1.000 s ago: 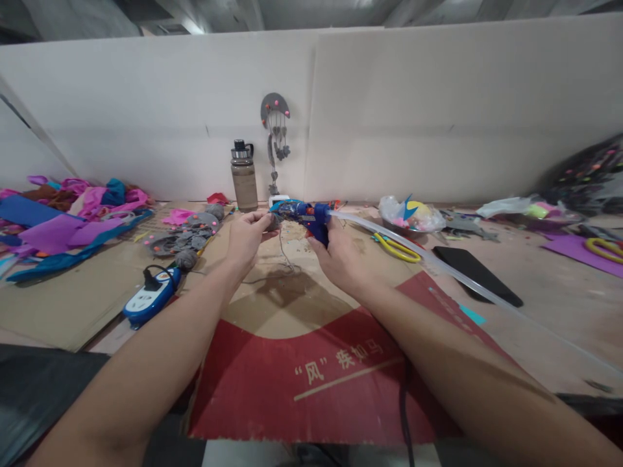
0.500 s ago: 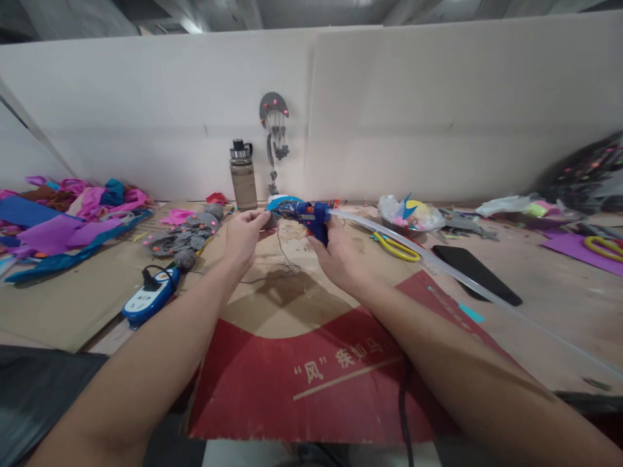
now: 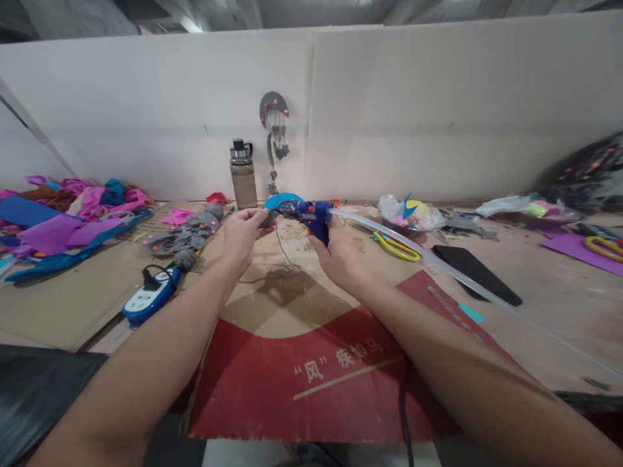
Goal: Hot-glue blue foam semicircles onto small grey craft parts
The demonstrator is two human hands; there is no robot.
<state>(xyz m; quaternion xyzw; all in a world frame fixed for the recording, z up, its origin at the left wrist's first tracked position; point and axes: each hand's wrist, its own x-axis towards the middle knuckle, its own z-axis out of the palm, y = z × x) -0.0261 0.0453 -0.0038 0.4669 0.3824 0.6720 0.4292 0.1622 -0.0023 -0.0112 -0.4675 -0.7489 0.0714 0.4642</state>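
My right hand [image 3: 337, 254] is wrapped round the handle of a blue glue gun [image 3: 317, 217], its nozzle pointing left. A long clear glue stick [image 3: 413, 246] sticks out of the back of the gun. Between thumb and fingers, my left hand [image 3: 244, 237] pinches a small grey felt piece [image 3: 267, 220] close to the nozzle. Whether nozzle and felt touch I cannot tell. Grey yarn [image 3: 285, 251] hangs from the felt down onto the cardboard [image 3: 311, 389]. A round blue piece [image 3: 283, 200] shows behind the nozzle.
A water bottle [image 3: 243, 175] stands by the wall, beside a hanging grey felt moon ornament [image 3: 274, 109]. At left lie a power strip [image 3: 152, 298], grey felt pieces [image 3: 182, 237] and colourful felt scraps [image 3: 63, 227]. On the right are yellow-handled scissors [image 3: 396, 248] and a black phone [image 3: 479, 275].
My left hand and the felt piece have shifted very slightly left, away from the nozzle. More of the round blue piece shows behind. My right hand with the glue gun is nearly still.
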